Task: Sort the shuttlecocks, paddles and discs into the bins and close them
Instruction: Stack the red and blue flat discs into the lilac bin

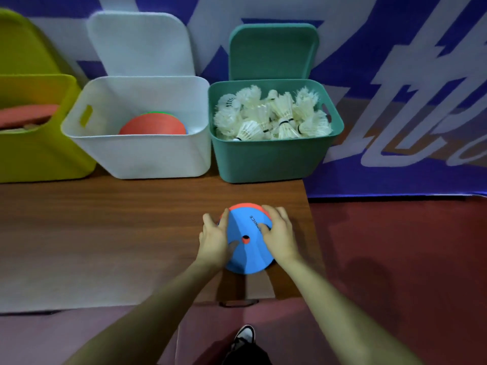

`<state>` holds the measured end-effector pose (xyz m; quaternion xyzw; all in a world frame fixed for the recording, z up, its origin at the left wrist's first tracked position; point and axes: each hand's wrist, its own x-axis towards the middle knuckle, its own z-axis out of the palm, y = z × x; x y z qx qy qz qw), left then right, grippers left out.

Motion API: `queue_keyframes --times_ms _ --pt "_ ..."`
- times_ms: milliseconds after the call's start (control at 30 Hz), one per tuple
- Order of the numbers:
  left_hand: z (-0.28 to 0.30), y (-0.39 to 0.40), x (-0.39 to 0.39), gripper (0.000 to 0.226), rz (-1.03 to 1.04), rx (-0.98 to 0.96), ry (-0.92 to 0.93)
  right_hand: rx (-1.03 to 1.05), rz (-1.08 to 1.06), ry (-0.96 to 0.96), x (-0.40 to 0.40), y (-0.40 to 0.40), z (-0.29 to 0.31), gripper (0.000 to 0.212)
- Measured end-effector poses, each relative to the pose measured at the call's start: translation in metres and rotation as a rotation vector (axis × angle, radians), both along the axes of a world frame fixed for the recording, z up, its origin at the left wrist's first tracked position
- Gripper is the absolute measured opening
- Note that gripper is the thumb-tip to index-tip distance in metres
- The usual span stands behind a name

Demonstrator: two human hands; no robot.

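A blue disc point(247, 239) with a red one just under it sits on the counter point(105, 233), held between both hands. The left hand point(214, 239) grips its left edge, thumb lying on the blue top and fingers curled over the rim. The right hand point(278, 233) grips the right edge, fingers bent over the top. The pair looks slightly tilted, possibly already lifting off the wood, though the angle makes that hard to say.

Straight ahead of the hands stand three open bins. Beyond the left hand is the white bin point(137, 143), holding a stack of discs point(154, 125): red on top, with green and blue edges showing, so at least three, though the exact count is hidden. Beyond the right hand, the green bin point(271, 159) is heaped with shuttlecocks point(271, 114), too many and too tangled to count. Far to the left, the yellow bin point(39, 151) shows one reddish paddle face point(26, 114).

By my reading the sorting is nearly finished: these two discs are the only loose items visible. Still left are dropping them into the white bin and closing three lids, which stand propped up behind their bins.
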<state>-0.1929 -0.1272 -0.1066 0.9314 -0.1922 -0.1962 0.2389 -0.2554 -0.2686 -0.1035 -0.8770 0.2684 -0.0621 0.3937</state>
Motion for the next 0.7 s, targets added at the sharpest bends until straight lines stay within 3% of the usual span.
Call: queue_keyframes --times_ms 233,700 --pt "0.029 0.131 0.035 0.081 0.141 -0.008 -0.138 -0.019 0.200 -0.094 0.058 0.117 0.028 0.043" --pt "0.076 0.450 0.086 0.078 0.372 -0.019 -0.306 0.014 0.492 -0.295 0.146 0.426 0.059 0.041"
